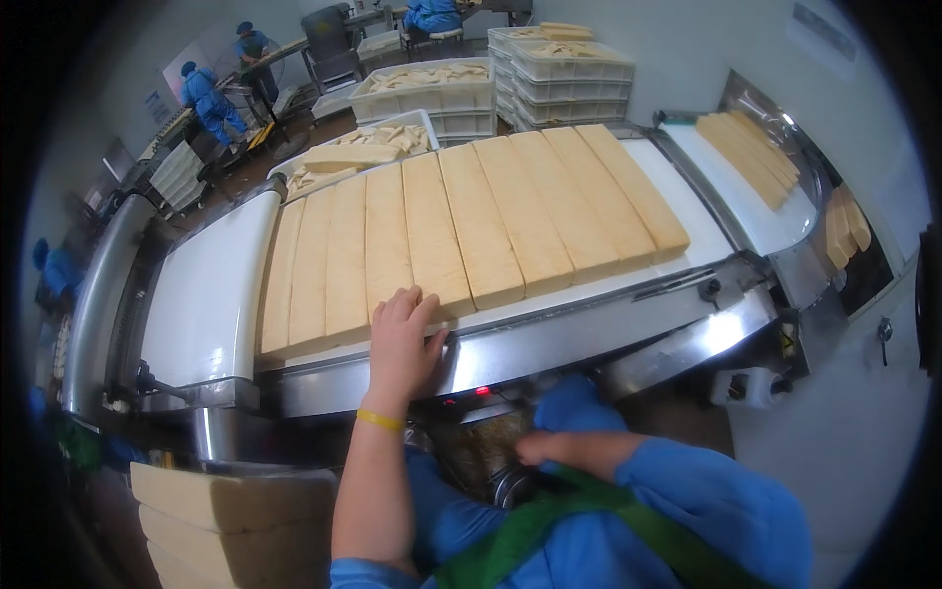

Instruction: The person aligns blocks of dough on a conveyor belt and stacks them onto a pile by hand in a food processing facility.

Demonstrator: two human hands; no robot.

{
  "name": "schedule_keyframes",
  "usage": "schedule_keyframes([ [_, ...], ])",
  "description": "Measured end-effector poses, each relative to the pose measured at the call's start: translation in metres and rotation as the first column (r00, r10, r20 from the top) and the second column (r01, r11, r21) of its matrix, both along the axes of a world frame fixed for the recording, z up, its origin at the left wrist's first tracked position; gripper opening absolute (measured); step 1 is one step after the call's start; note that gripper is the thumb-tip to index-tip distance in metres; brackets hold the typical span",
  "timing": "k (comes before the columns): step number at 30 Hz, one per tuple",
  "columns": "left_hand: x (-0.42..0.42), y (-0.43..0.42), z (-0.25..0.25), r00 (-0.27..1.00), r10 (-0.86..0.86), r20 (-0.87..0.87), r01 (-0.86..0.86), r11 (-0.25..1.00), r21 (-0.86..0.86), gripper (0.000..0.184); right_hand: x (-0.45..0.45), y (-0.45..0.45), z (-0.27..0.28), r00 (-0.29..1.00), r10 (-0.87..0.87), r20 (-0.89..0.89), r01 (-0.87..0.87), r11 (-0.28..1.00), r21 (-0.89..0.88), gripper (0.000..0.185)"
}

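Observation:
Long pale-tan slabs (432, 231), which look like bread, lie side by side in a row across a white conveyor belt (653, 182). My left hand (400, 334) reaches up to the front ends of the slabs near the middle of the row. Its fingers are stretched out and touch the slab ends, gripping nothing. Low beside my knee is my right hand (537, 449), below the conveyor's metal front rail (510, 348). Its fingers are mostly hidden, so whether it holds anything does not show.
Thick slabs (231, 501) are stacked at lower left. A second white belt (206, 294) adjoins on the left. More slabs lie on the right-hand belt (795, 211). Behind stand crates of cut pieces (422, 93). Several people in blue (206, 98) work farther back.

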State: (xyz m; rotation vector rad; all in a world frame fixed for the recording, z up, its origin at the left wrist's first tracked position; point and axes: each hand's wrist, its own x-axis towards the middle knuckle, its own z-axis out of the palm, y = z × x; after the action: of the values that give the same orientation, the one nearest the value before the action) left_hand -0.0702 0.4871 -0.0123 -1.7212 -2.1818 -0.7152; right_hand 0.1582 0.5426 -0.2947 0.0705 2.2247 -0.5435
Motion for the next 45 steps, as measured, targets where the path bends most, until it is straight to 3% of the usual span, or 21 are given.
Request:
schedule_keyframes([
  [10, 0.001, 0.0, -0.001, 1.0, 0.008, 0.003, -0.008, 1.0, 0.008, 0.044, 0.005, 0.0, -0.041, 0.999, -0.001, -0.038, 0.0, 1.0, -0.028, 0.032],
  [15, -0.001, 0.0, -0.001, 0.997, 0.01, 0.07, -0.01, 1.0, -0.001, 0.041, 0.004, 0.004, -0.023, 0.999, 0.032, 0.025, -0.03, 0.998, -0.056, 0.038],
  [24, 0.003, -0.002, -0.009, 1.0, 0.018, 0.013, -0.019, 0.994, 0.104, 0.041, 0.01, 0.008, -0.018, 0.997, -0.006, 0.077, 0.004, 1.0, 0.02, 0.038],
  [30, 0.005, -0.005, -0.009, 0.998, 0.006, 0.069, -0.012, 0.997, 0.082, 0.04, 0.024, 0.023, -0.09, 1.0, -0.009, -0.023, 0.008, 0.999, -0.042, 0.039],
  [33, 0.005, -0.005, -0.011, 0.998, 0.017, 0.068, -0.021, 0.998, 0.056, 0.041, 0.017, 0.018, -0.056, 0.998, -0.01, 0.055, 0.01, 1.0, -0.012, 0.039],
  [36, 0.004, -0.004, -0.01, 0.994, 0.024, 0.104, -0.025, 1.0, 0.006, 0.042, 0.017, 0.017, -0.042, 1.0, 0.008, -0.02, -0.008, 1.0, 0.014, 0.037],
  [45, 0.004, -0.003, -0.014, 0.996, 0.036, 0.087, -0.037, 0.999, 0.009, 0.041, 0.015, 0.011, -0.023, 0.999, -0.032, -0.03, 0.033, 0.999, 0.009, 0.034],
])
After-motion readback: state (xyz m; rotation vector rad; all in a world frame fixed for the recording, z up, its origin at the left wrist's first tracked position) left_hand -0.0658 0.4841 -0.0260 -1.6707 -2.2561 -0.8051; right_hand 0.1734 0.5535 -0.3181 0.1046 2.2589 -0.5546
